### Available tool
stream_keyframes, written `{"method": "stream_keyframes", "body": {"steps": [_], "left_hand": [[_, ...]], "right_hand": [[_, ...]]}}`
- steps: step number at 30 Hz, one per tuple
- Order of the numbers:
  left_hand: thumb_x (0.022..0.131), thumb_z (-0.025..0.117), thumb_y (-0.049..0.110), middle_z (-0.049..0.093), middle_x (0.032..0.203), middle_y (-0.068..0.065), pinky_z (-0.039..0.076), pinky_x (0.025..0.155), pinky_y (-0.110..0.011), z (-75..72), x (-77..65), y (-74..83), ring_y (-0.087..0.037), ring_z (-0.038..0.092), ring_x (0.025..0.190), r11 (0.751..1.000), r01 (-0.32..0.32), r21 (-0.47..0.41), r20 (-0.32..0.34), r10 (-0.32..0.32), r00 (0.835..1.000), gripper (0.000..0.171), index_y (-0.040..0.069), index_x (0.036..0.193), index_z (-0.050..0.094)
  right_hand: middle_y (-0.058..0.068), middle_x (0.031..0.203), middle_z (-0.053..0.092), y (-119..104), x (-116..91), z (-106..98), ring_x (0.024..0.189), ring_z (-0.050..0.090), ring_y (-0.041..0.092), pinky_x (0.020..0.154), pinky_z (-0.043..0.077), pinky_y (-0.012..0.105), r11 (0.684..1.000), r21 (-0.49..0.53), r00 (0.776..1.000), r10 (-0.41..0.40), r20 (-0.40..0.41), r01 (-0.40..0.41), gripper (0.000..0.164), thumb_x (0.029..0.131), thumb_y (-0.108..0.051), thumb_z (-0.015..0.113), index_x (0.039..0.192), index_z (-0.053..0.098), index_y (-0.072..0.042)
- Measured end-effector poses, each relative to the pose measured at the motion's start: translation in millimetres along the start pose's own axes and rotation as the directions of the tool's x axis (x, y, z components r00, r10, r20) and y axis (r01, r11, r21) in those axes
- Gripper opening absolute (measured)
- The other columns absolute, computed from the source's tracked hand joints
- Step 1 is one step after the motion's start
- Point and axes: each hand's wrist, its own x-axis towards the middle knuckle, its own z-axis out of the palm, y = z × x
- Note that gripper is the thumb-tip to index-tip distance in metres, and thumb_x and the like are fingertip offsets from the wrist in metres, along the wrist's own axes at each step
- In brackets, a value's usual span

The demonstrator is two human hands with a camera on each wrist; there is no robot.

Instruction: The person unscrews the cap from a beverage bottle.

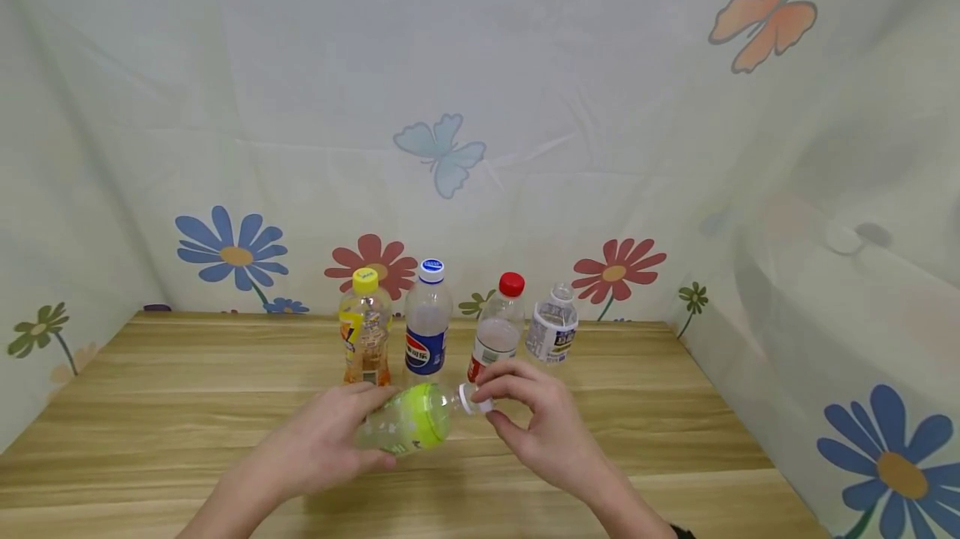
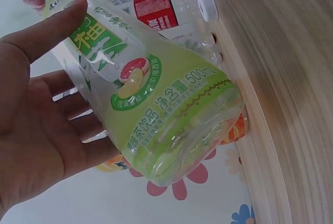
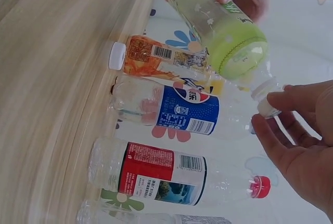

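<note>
My left hand (image 1: 330,439) grips a green-labelled drink bottle (image 1: 408,421) round its body, holding it tilted with its neck toward the right. In the left wrist view the thumb lies across the label, with the other fingers behind. At the bottle's mouth my right hand (image 1: 536,422) pinches a white bottle cap (image 3: 268,107) between thumb and forefinger. Another white cap (image 2: 208,7) lies on the table in front of the standing bottles; the bottle and hands hide it in the head view.
Behind the hands stand a yellow-capped bottle (image 1: 365,331), a blue-labelled cola bottle (image 1: 426,335), a red-capped bottle (image 1: 498,331) and an uncapped clear bottle (image 1: 553,326). The wooden table (image 1: 187,406) is backed by a flower-printed cloth (image 1: 525,64).
</note>
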Motion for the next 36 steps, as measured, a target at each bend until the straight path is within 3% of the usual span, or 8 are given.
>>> {"method": "stream_keyframes", "body": {"steps": [6, 13, 20, 24, 30, 36], "left_hand": [[0.076, 0.084, 0.040, 0.060, 0.125, -0.004, 0.049, 0.091, -0.042, -1.6, 1.4, -3.8, -0.021, 0.058, 0.109, 1.000, 0.020, -0.018, 0.011, -0.019, 1.000, 0.074, 0.005, 0.135, 0.057], [0.076, 0.085, 0.038, 0.060, 0.126, -0.005, 0.049, 0.090, -0.041, -4.3, -0.2, -5.8, -0.023, 0.060, 0.110, 0.999, 0.016, -0.032, -0.038, -0.017, 0.999, 0.072, 0.006, 0.134, 0.057], [0.075, 0.084, 0.043, 0.060, 0.124, 0.000, 0.051, 0.089, -0.035, -10.3, -2.3, -5.6, -0.018, 0.060, 0.108, 0.999, 0.039, -0.031, -0.091, -0.042, 0.995, 0.073, 0.010, 0.134, 0.057], [0.075, 0.086, 0.040, 0.059, 0.124, 0.004, 0.051, 0.088, -0.033, -13.4, -2.0, -3.6, -0.016, 0.060, 0.108, 0.996, 0.063, -0.063, -0.107, -0.070, 0.992, 0.073, 0.012, 0.135, 0.055], [0.074, 0.087, 0.036, 0.060, 0.118, 0.004, 0.052, 0.085, -0.031, -16.8, -3.6, -2.8, -0.016, 0.061, 0.103, 0.998, 0.015, -0.058, -0.195, -0.026, 0.980, 0.068, 0.012, 0.129, 0.055], [0.073, 0.088, 0.034, 0.059, 0.115, 0.004, 0.051, 0.085, -0.032, -22.1, -7.4, -5.7, -0.015, 0.060, 0.102, 0.996, -0.001, -0.094, -0.252, -0.023, 0.967, 0.070, 0.011, 0.129, 0.052]], "right_hand": [[-0.003, 0.114, 0.060, -0.3, 0.3, 1.0, 0.100, 0.061, 0.015, 0.078, 0.055, 0.031, 0.996, 0.059, 0.998, 0.070, 0.009, -0.070, 0.038, 0.080, 0.016, 0.073, 0.107, 0.068, -0.010], [-0.004, 0.113, 0.060, 1.6, 0.7, 1.4, 0.097, 0.061, 0.016, 0.075, 0.055, 0.026, 0.992, 0.054, 0.993, 0.115, 0.005, -0.115, 0.040, 0.082, 0.014, 0.072, 0.113, 0.063, -0.010], [-0.006, 0.105, 0.061, 6.3, 0.6, 3.9, 0.097, 0.062, 0.015, 0.075, 0.054, 0.022, 0.971, -0.023, 0.962, 0.237, 0.134, -0.237, 0.033, 0.085, 0.006, 0.074, 0.108, 0.063, -0.015], [-0.006, 0.104, 0.062, 8.5, 0.2, 6.1, 0.095, 0.063, 0.013, 0.076, 0.053, 0.021, 0.970, -0.072, 0.942, 0.243, 0.230, -0.232, 0.027, 0.085, 0.003, 0.074, 0.104, 0.065, -0.014], [-0.011, 0.099, 0.060, 12.9, -1.1, 12.6, 0.088, 0.061, 0.004, 0.074, 0.052, 0.019, 0.959, -0.144, 0.892, 0.281, 0.354, -0.245, 0.020, 0.088, -0.003, 0.073, 0.103, 0.067, -0.015], [-0.011, 0.098, 0.061, 18.2, -3.7, 21.4, 0.086, 0.061, 0.003, 0.073, 0.051, 0.016, 0.956, -0.206, 0.885, 0.273, 0.377, -0.208, 0.018, 0.088, -0.004, 0.073, 0.102, 0.067, -0.013]]}}
